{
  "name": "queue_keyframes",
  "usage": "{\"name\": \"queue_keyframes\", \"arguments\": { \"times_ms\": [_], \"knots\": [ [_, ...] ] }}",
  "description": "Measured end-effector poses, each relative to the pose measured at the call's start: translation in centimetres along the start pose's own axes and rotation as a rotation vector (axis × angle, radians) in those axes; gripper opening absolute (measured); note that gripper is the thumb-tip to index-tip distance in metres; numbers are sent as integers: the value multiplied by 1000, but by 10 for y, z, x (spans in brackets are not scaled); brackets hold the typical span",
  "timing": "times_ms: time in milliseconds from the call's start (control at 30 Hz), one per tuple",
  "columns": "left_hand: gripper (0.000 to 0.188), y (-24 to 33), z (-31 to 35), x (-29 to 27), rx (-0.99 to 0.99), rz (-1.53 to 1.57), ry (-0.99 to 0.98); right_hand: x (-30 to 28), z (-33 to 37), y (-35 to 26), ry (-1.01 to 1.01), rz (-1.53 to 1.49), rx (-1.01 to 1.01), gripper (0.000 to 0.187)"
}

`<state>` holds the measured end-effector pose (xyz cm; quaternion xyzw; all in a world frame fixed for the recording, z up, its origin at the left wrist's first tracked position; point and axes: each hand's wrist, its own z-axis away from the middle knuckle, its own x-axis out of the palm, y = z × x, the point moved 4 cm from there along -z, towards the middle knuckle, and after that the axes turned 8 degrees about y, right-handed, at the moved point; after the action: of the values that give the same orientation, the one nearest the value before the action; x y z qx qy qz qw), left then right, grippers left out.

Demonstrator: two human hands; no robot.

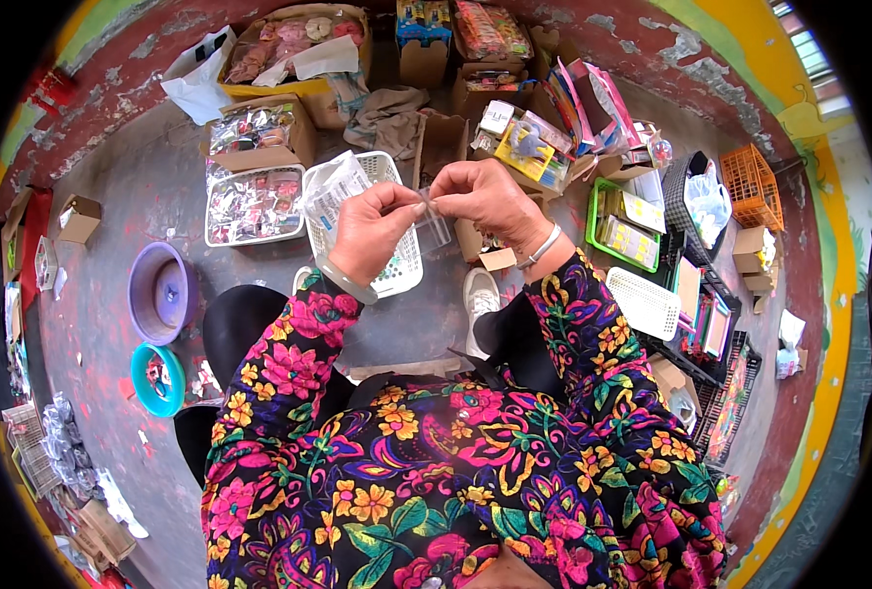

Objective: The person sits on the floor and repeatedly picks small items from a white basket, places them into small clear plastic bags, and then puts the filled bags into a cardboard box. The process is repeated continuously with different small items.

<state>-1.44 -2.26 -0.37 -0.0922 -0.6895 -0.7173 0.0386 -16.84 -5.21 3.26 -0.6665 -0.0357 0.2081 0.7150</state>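
Note:
My left hand [369, 236] and my right hand [495, 203] meet in front of me, thumb and fingertips of each pinched on a small clear plastic bag [436, 234]. The bag hangs between the fingertips, and its contents, if any, are too faint to make out. Beneath my left hand stands a white plastic basket [411, 267], partly hidden by that hand. Small greenish pieces lie in it, and a stack of clear bags with a printed white face [336, 188] rests over its left side. Another white basket [210, 228], full of small packaged items, adjoins it.
Left on the floor are a purple basin [141, 294] and a teal basin [141, 378]. Cardboard boxes [303, 137] of goods line the wall ahead. At right stand a green basket [593, 211], a white tray [644, 304] and an orange crate [750, 187].

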Motion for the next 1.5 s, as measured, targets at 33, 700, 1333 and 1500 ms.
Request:
{"name": "queue_keyframes", "arguments": {
  "times_ms": [33, 700, 1333, 1500],
  "knots": [
    [6, -1, 0, 0, -6, 8, 2, 0, 0, 0, -13, 7, -5, 12],
    [19, 2, 1, 1, -47, 236, 160, 24, 23, -35, 605, 933, -1053, 16],
    [16, 1, -1, 5, -126, 345, 80, 26, 18, -25, 397, 726, -863, 15],
    [13, -5, -8, -2, -89, -107, -24, 0, 6, -30, 472, 431, -558, 26]
  ]
}}
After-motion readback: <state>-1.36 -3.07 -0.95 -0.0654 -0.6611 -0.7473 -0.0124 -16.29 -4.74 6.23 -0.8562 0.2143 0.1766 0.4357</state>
